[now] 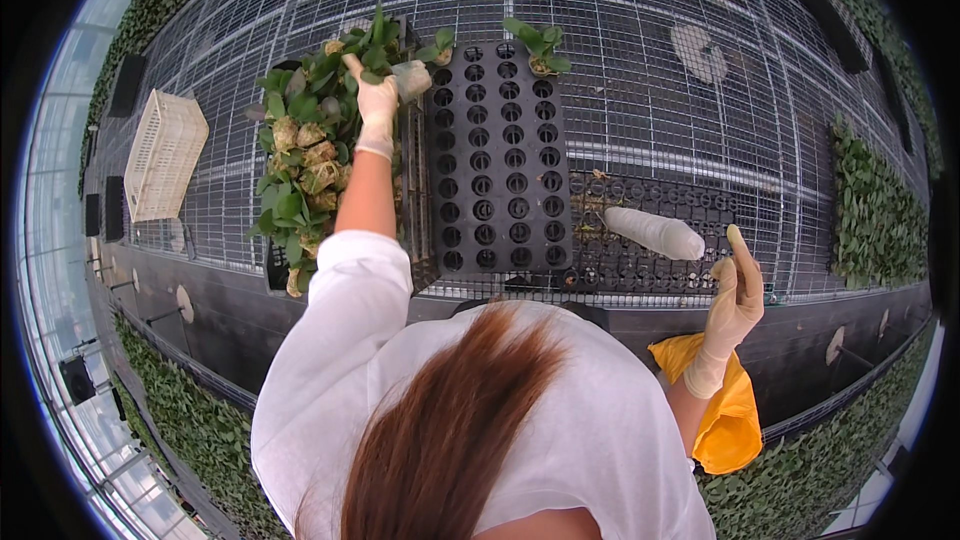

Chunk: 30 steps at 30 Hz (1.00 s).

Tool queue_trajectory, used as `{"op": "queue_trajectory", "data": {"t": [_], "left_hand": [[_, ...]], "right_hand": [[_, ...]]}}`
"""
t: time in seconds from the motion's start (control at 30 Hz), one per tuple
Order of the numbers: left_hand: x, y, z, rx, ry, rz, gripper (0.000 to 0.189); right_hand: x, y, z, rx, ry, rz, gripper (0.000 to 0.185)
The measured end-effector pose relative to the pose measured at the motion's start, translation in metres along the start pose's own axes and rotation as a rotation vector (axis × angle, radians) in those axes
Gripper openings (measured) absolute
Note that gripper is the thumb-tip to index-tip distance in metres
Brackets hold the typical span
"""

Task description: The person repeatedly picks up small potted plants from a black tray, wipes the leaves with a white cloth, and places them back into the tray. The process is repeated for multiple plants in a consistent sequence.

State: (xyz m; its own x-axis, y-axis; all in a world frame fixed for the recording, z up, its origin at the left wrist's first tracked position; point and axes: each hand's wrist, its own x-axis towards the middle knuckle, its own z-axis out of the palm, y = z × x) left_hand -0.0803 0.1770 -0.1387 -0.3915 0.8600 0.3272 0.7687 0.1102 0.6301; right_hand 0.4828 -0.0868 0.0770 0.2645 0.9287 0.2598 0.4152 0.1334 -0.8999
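Note:
My left hand (pixel 377 101), in a pale thin glove, is closed on a young leafy plant whose root plug sits in a clear plastic cup (pixel 412 81). It is above a crate crowded with leafy plants (pixel 300 112) with bare, light-brown root plugs (pixel 319 154). Right of the crate lies a black cell tray (pixel 495 157) with rows of round holes. Two plants stand at its far end, one at the left corner (pixel 443 49) and one at the right (pixel 541 52). My gloved right hand (pixel 739 289) is raised, empty, beside a nested stack of clear plastic cups (pixel 656 232).
Under the cups is another black tray (pixel 652 195) on the wire-mesh bench (pixel 630 105). A cream slatted crate (pixel 165 157) stands at the left. Dense plants (pixel 874 210) fill the right side. A yellow sheet-like item (pixel 727 420) hangs by my right forearm.

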Motion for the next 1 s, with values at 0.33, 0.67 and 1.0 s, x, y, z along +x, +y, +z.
{"op": "queue_trajectory", "data": {"t": [0.33, 0.67, 1.0], "left_hand": [[-0.089, 0.109, -0.077, -0.857, -0.227, -0.09, 0.048], [-0.235, 0.279, -0.089, -1.231, -0.758, -0.295, 0.056], [-0.264, 0.324, -0.064, -1.272, -1.136, -0.283, 0.055]], "right_hand": [[0.005, -0.028, 0.033, 0.073, -0.028, 0.147, 0.035], [-0.02, -0.019, 0.129, 0.488, -0.251, 0.127, 0.042], [-0.046, -0.006, 0.06, 0.169, 0.156, -0.085, 0.013]]}}
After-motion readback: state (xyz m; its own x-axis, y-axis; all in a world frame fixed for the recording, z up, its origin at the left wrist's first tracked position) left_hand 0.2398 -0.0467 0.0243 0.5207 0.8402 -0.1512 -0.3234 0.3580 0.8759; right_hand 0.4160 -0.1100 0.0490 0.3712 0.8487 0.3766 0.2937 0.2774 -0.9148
